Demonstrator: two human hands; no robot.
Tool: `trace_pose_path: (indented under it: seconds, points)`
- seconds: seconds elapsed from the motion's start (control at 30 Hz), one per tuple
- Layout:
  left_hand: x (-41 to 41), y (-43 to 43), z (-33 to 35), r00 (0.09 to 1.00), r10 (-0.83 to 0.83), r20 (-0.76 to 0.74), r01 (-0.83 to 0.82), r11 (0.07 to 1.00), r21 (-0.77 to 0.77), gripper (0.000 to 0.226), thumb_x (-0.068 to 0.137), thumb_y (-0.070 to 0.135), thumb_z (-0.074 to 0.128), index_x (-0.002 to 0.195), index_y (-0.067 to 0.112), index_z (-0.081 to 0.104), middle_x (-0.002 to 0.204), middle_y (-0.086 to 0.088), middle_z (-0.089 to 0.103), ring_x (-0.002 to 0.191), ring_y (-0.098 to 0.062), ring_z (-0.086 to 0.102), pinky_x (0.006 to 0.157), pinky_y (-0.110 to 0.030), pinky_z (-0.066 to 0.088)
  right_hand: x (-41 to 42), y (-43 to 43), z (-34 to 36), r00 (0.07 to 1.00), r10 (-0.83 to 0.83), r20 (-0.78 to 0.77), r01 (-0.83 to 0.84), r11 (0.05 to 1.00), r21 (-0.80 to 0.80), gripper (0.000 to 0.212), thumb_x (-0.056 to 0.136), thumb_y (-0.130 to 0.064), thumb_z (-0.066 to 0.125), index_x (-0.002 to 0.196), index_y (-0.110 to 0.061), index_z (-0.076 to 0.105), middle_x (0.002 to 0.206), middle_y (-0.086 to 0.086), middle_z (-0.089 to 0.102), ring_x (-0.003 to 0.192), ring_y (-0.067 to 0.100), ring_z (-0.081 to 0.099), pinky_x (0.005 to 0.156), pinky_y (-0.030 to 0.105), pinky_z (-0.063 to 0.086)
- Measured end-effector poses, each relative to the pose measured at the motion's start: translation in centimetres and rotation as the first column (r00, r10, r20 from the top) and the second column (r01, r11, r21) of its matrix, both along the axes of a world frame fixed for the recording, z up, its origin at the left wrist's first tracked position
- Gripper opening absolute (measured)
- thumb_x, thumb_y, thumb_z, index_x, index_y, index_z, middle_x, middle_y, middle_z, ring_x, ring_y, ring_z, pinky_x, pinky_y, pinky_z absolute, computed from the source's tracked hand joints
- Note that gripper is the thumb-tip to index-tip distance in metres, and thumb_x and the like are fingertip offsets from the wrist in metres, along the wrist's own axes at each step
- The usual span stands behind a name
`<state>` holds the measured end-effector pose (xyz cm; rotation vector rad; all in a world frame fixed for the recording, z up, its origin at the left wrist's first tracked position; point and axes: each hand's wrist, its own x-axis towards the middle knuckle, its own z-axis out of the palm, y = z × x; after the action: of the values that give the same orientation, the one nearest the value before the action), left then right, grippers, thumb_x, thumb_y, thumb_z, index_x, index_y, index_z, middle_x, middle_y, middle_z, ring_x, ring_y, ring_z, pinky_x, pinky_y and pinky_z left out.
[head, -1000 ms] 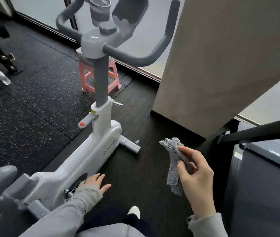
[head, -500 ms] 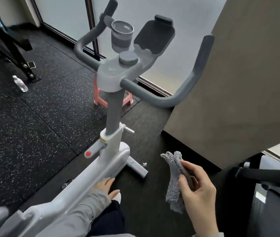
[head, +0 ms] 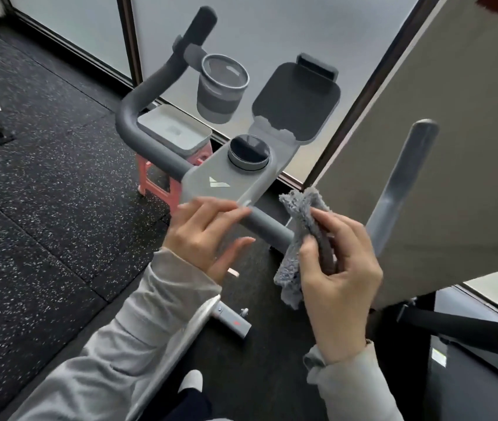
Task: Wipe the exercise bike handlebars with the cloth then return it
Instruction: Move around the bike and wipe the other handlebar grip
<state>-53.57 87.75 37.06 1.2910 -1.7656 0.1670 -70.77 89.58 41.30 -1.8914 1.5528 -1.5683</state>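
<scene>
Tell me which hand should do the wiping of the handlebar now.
The right hand. It already grips the grey cloth, wrapped against the right handlebar. The left hand holds no cloth and rests at the console's edge, better placed for steadying.

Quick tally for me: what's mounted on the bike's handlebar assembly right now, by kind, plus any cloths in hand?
Handlebar arms: 2, left and right
Cup holder: 1
Tablet tray: 1
Round knob: 1
Grey cloth: 1, in the right hand
Total: 6

light grey sleeves (head: 138,338), bare hands (head: 208,238)
</scene>
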Motion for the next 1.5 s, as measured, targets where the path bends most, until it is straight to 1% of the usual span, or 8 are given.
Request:
trace_pose_path:
  seconds: [0.2,0.43,0.67,0.9,1.03,1.13,1.33,1.5]
  points:
    - [1.6,-4.0,0.5,0.981,-0.121,0.150,0.097,0.982,0.162,0.034,0.077,0.036,0.060,0.095,0.012,0.076,0.101,-0.007,0.071,0.105,-0.030,0.063,0.086,-0.054,0.050,4.9,-3.5,-1.8,0.969,-0.017,-0.247,0.049,0.991,0.125,0.029,0.076,0.002,0.067,0.105,0.002,0.069,0.103,0.017,0.064,0.099,0.029,0.059,0.093,0.015,0.036]
    - [1.4,-4.3,-0.1,0.993,-0.099,0.070,0.079,0.965,0.248,0.034,0.077,0.040,0.058,0.094,0.017,0.076,0.104,-0.001,0.070,0.106,-0.019,0.055,0.090,-0.043,0.042,4.9,-3.8,-2.5,0.902,0.024,-0.431,0.060,0.982,0.180,0.037,0.075,-0.002,0.069,0.111,0.000,0.067,0.102,0.016,0.064,0.097,0.033,0.053,0.091,0.026,0.036]
    - [0.7,-4.5,-0.2,0.991,-0.107,0.085,0.087,0.975,0.205,0.033,0.073,0.042,0.064,0.090,0.017,0.076,0.102,-0.003,0.070,0.108,-0.019,0.053,0.093,-0.038,0.035,2.6,-3.8,-2.3,0.903,0.068,-0.425,0.013,0.983,0.185,0.034,0.074,-0.003,0.063,0.108,-0.003,0.068,0.099,0.012,0.062,0.096,0.028,0.054,0.089,0.022,0.037]
    - [-2.4,-4.2,0.2,0.950,-0.275,0.148,0.240,0.946,0.218,0.036,0.076,0.044,0.058,0.091,0.016,0.077,0.095,0.001,0.074,0.104,-0.020,0.066,0.100,-0.041,0.032,-2.4,-1.9,-2.1,0.888,0.000,-0.459,0.083,0.983,0.161,0.031,0.075,-0.005,0.064,0.105,-0.007,0.070,0.097,0.004,0.061,0.096,0.016,0.049,0.090,0.014,0.037]
    - [-4.5,-4.1,-0.1,0.928,-0.356,0.111,0.317,0.910,0.269,0.039,0.075,0.047,0.057,0.089,0.016,0.077,0.088,0.002,0.073,0.089,-0.016,0.071,0.098,-0.042,0.033,-4.7,-0.7,-2.1,0.879,-0.037,-0.475,0.123,0.981,0.153,0.027,0.080,-0.012,0.061,0.106,-0.010,0.070,0.101,0.001,0.060,0.099,0.015,0.046,0.088,0.027,0.042]
    - [-5.4,-4.1,-0.4,0.933,-0.357,0.051,0.327,0.897,0.298,0.039,0.072,0.048,0.058,0.085,0.017,0.077,0.086,0.002,0.073,0.081,-0.015,0.070,0.095,-0.041,0.035,-5.7,0.0,-2.2,0.872,-0.054,-0.486,0.136,0.981,0.135,0.030,0.084,-0.019,0.053,0.108,-0.013,0.069,0.108,0.000,0.057,0.101,0.017,0.046,0.088,0.029,0.042]
    - [-5.9,-4.3,-0.5,0.936,-0.350,0.031,0.323,0.893,0.315,0.039,0.073,0.050,0.055,0.083,0.019,0.077,0.085,0.003,0.072,0.078,-0.015,0.069,0.094,-0.040,0.034,-7.2,0.0,-3.1,0.912,-0.089,-0.400,0.126,0.990,0.067,0.028,0.085,-0.009,0.056,0.109,-0.008,0.069,0.112,-0.002,0.047,0.097,0.026,0.055,0.080,0.026,0.045]
    - [-6.7,-4.0,-0.6,0.945,-0.325,0.024,0.299,0.893,0.337,0.039,0.072,0.052,0.056,0.085,0.022,0.077,0.086,0.006,0.072,0.085,-0.007,0.059,0.095,-0.041,0.033,-9.6,-1.5,-3.4,0.948,-0.112,-0.298,0.119,0.993,0.005,0.033,0.082,0.002,0.060,0.111,-0.012,0.067,0.110,0.004,0.050,0.087,0.024,0.060,0.077,0.024,0.049]
